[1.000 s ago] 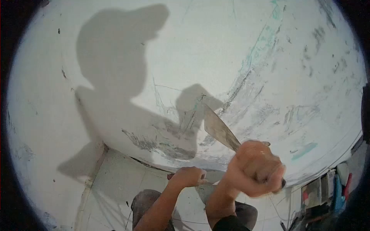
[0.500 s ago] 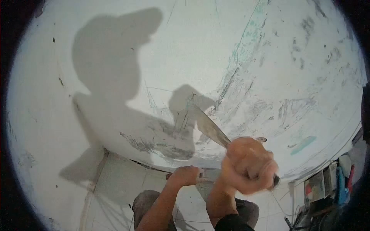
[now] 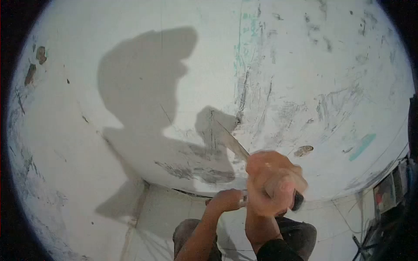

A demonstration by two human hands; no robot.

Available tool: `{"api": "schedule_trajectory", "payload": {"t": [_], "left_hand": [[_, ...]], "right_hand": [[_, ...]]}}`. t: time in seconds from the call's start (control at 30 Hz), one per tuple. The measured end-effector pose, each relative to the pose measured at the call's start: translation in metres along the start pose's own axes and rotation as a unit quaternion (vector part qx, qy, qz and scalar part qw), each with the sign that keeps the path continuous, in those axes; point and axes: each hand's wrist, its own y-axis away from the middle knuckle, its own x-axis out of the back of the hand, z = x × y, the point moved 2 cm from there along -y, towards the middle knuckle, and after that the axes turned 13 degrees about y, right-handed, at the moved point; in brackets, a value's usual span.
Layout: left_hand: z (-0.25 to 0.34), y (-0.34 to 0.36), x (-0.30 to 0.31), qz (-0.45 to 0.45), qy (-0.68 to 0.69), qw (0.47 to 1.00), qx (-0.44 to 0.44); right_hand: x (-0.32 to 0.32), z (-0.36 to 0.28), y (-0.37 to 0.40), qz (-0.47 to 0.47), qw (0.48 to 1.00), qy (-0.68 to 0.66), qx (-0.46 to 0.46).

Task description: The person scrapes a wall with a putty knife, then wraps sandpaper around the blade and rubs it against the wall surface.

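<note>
Your right hand (image 3: 276, 183) grips the scraper (image 3: 237, 147), which points to half past ten before the wall (image 3: 213, 82) and should be light, stiff, best held by its handle (image 3: 298, 201), while your left hand (image 3: 226, 200), at eight o'clock, is closed around a mostly hidden tool (image 3: 244, 199).

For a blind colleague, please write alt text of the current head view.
A flat metal blade juts from the grip of a person's right hand toward a scuffed white wall. The left hand is lower, its hold unclear. A capped head's shadow falls across the wall.
</note>
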Motion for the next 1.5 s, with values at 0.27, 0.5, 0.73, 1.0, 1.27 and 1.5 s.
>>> {"api": "schedule_trajectory", "payload": {"t": [0.27, 0.5, 0.73, 1.0, 1.27, 1.5], "left_hand": [[-0.021, -0.033, -0.018, -0.062, 0.110, 0.989, -0.074], [-0.034, -0.040, -0.026, -0.043, 0.071, 0.997, 0.008], [-0.089, -0.054, -0.071, 0.133, -0.080, 0.985, -0.073], [-0.081, -0.056, -0.072, -0.017, 0.016, 1.000, 0.004], [-0.062, -0.077, -0.071, -0.047, 0.003, 0.999, 0.022], [-0.060, -0.079, -0.067, -0.060, -0.021, 0.997, 0.034]], "right_hand": [[0.010, -0.002, 0.012, -0.024, 0.995, 0.066, -0.065], [0.016, 0.001, 0.018, -0.060, 0.986, 0.135, -0.074], [0.015, -0.010, 0.014, -0.047, 0.999, 0.005, -0.006], [0.015, -0.008, 0.027, 0.018, 0.996, -0.057, -0.061], [0.025, -0.005, 0.037, -0.091, 0.866, 0.484, 0.086], [0.025, 0.037, 0.037, -0.123, 0.992, -0.014, 0.012]]}}
